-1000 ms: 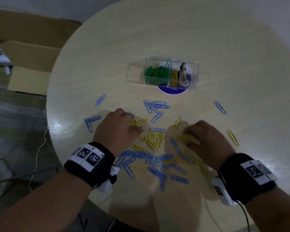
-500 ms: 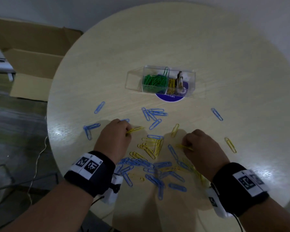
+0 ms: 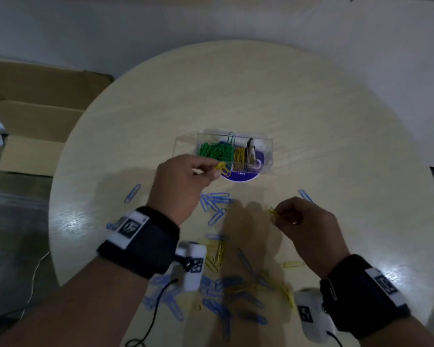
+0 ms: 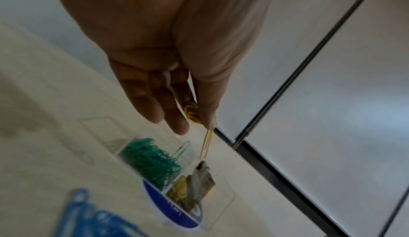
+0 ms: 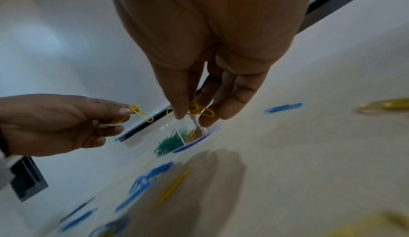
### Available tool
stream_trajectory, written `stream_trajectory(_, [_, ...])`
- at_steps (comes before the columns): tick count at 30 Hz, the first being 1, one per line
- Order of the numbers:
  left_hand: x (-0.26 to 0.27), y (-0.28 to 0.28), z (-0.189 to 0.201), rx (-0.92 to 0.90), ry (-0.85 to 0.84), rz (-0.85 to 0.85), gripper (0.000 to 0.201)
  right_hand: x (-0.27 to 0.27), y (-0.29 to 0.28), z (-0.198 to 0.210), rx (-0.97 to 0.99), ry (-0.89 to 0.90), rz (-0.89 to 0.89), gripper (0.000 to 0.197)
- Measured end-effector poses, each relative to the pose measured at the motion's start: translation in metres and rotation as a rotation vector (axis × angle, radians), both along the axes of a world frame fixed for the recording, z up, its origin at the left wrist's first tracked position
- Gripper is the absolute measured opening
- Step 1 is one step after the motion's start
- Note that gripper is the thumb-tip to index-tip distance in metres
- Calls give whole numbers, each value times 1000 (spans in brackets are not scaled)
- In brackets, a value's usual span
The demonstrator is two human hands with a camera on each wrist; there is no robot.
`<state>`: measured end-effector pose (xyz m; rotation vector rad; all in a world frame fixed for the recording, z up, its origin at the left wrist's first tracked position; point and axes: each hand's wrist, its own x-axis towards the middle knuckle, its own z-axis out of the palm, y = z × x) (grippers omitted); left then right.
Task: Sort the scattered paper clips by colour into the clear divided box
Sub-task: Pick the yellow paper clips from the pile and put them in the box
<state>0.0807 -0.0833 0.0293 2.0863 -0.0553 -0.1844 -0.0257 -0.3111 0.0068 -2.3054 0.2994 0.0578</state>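
Observation:
The clear divided box (image 3: 266, 146) stands mid-table, with green clips (image 3: 214, 151) in one compartment and yellow clips (image 3: 239, 156) in the one to its right. My left hand (image 3: 183, 179) is raised just in front of the box and pinches yellow paper clips (image 3: 223, 168) (image 4: 205, 142) between thumb and forefinger. My right hand (image 3: 303, 221) hovers lower right and pinches a small bunch of yellow clips (image 3: 273, 213) (image 5: 199, 111). Blue clips (image 3: 216, 201) and more yellow clips (image 3: 217, 256) lie scattered on the round table near me.
The pale wooden round table (image 3: 236, 96) has bare room behind and right of the box. A purple round sticker (image 3: 241, 175) lies under the box. A cardboard box (image 3: 35, 108) sits on the floor to the left. A white wall rises behind.
Both hands lifted off the clip pile with yellow clips. The left hand travelled forward to the box; the right rose and moved slightly forward.

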Motion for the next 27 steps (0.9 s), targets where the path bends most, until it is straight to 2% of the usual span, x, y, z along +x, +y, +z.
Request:
stream_trajectory(3, [27, -28, -2, 144, -114, -16, 19, 18, -6, 10, 31, -31, -63, 15])
stream_trajectory(5, [41, -45, -6, 172, -152, 9, 20, 28, -9, 15, 43, -34, -89, 14])
stream_trajectory(9, [52, -69, -14, 222, -111, -44, 34, 43, -12, 21, 68, -26, -134, 11])
stream_trajectory(11, [51, -71, -14, 234, -131, -58, 33, 51, -11, 23, 91, -26, -149, 11])
stream_trajectory(15, [46, -49, -9, 38, -132, 111, 25, 77, -4, 21, 185, -51, -171, 13])
stream_trajectory(19, [30, -14, -5, 1, -102, 222, 17, 109, 13, 21, 175, -81, -162, 12])
stream_trajectory(24, [-1, 16, -14, 112, -56, 169, 13, 127, 27, 24, 115, 13, -96, 16])
stream_trajectory(27, [-24, 38, -20, 267, -70, 66, 13, 103, 18, 28, 80, -59, -112, 15])
